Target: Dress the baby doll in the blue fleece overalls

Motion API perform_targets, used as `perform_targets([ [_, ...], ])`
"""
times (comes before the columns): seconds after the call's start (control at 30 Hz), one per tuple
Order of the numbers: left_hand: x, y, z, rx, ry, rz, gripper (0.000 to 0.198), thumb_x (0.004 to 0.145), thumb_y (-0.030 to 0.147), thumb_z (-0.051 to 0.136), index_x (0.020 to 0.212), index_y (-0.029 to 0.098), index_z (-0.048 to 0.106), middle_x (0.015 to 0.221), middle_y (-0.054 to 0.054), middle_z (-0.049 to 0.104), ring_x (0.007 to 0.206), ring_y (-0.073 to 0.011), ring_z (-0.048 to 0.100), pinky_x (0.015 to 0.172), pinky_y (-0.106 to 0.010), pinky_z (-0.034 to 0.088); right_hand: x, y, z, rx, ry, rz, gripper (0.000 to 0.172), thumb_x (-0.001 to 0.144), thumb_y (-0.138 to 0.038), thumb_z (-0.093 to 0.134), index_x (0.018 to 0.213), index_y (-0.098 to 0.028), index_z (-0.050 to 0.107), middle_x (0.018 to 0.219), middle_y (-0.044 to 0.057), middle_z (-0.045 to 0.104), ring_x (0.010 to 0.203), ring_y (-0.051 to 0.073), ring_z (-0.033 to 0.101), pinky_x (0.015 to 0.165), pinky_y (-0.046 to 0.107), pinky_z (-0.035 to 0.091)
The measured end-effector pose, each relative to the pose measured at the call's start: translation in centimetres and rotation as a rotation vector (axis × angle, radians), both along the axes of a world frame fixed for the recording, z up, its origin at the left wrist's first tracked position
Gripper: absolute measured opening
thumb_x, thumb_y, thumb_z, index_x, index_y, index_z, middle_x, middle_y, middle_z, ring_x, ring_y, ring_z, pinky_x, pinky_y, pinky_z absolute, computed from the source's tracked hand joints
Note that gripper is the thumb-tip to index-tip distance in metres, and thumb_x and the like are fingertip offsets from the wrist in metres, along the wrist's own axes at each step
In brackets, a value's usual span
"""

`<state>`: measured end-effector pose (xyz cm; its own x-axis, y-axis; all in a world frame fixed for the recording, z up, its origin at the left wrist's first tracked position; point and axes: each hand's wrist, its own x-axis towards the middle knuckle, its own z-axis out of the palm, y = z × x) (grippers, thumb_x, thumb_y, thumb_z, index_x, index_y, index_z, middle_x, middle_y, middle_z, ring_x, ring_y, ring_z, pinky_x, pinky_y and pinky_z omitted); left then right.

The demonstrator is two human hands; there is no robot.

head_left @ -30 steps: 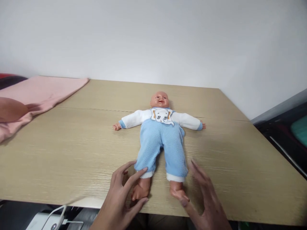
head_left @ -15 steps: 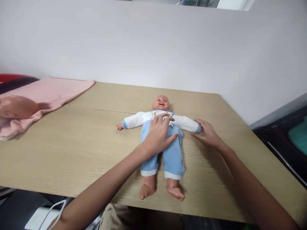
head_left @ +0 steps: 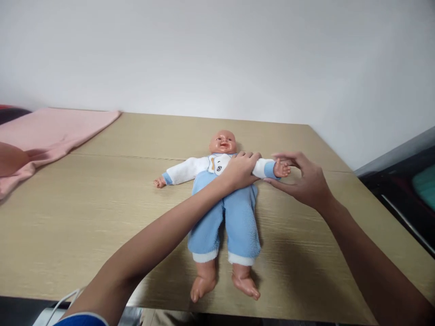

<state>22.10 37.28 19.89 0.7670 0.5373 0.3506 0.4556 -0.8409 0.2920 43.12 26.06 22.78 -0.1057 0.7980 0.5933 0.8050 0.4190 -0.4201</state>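
Note:
A baby doll [head_left: 224, 226] lies on its back on the table, feet towards me, in blue trousers and a white top with a duck face on the bib. My left hand [head_left: 241, 170] is closed round the doll's upper sleeve on the right side, its forearm crossing the doll's belly. At the end of that same arm, my right hand [head_left: 302, 179] has its thumb below and fingers above the blue cuff [head_left: 270, 170]. The doll's small hand [head_left: 282, 168] pokes out between them, palm showing. Its other arm [head_left: 186, 171] lies stretched out to the left.
A pink cloth [head_left: 74, 124] covers the table's far left, with part of a second doll's head [head_left: 12, 158] on it. The wooden table [head_left: 102, 217] meets a white wall [head_left: 204, 59]. A dark object [head_left: 401, 190] stands beyond the right edge.
My left hand has moved right from the doll's chest to its upper sleeve. My right hand has come round the cuff, and the doll's arm is turned palm up. The view has shifted slightly.

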Motion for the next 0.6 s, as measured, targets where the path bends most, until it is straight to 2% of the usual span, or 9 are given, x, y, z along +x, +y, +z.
perform_targets([
  [0.1,-0.8,0.5,-0.4,-0.042,-0.165,0.005,0.034,0.103,0.040,0.070,0.126,0.016,0.064,0.122,-0.016,0.079,0.110,-0.0355,0.073,0.097,-0.047,0.056,-1.5,0.4,-1.3,0.039,0.251,0.059,0.081,0.089,-0.048,0.092,0.156,-0.029,0.051,0.151,0.014,0.066,0.129,0.034,0.072,0.111,0.050,0.061],
  [0.2,-2.0,1.0,-0.5,-0.106,-0.422,-0.038,0.032,0.101,0.038,0.071,0.125,0.018,0.065,0.120,-0.014,0.081,0.109,-0.0332,0.076,0.096,-0.044,0.058,-2.2,0.7,-4.3,0.010,0.448,0.130,0.072,0.099,-0.046,0.081,0.158,-0.034,0.040,0.152,0.013,0.062,0.130,0.029,0.069,0.115,0.052,0.058],
  [0.27,-2.8,1.2,-0.3,-0.131,-0.585,-0.060,0.033,0.099,0.035,0.071,0.126,0.017,0.067,0.125,-0.015,0.082,0.113,-0.0322,0.077,0.099,-0.043,0.059,-2.7,0.8,-6.5,-0.094,0.539,0.119,0.064,0.103,-0.048,0.075,0.155,-0.035,0.041,0.149,0.012,0.063,0.127,0.028,0.068,0.114,0.053,0.057],
  [0.37,-4.0,1.2,0.1,-0.181,-0.744,-0.038,0.034,0.097,0.036,0.074,0.124,0.017,0.070,0.128,-0.014,0.082,0.117,-0.0311,0.077,0.104,-0.043,0.060,-4.1,0.9,-8.8,-0.300,0.641,0.097,0.053,0.100,-0.051,0.076,0.143,-0.030,0.054,0.145,0.014,0.067,0.127,0.029,0.067,0.115,0.054,0.054],
  [0.5,-5.6,1.0,0.7,-0.301,-0.858,0.060,0.032,0.095,0.044,0.077,0.115,0.019,0.075,0.124,-0.013,0.083,0.120,-0.0316,0.077,0.114,-0.047,0.057,-6.7,0.7,-9.1,-0.505,0.779,0.237,0.036,0.097,-0.046,0.076,0.125,-0.027,0.066,0.129,0.009,0.073,0.116,0.028,0.070,0.111,0.049,0.054],
  [0.6,-6.9,0.9,1.0,-0.403,-0.972,0.082,0.035,0.096,0.050,0.078,0.113,0.019,0.078,0.125,-0.013,0.084,0.121,-0.0320,0.077,0.116,-0.047,0.056,-8.8,0.6,-8.3,-0.541,0.853,0.349,0.023,0.097,-0.040,0.073,0.116,-0.027,0.070,0.117,0.004,0.074,0.106,0.025,0.068,0.104,0.042,0.054],
])
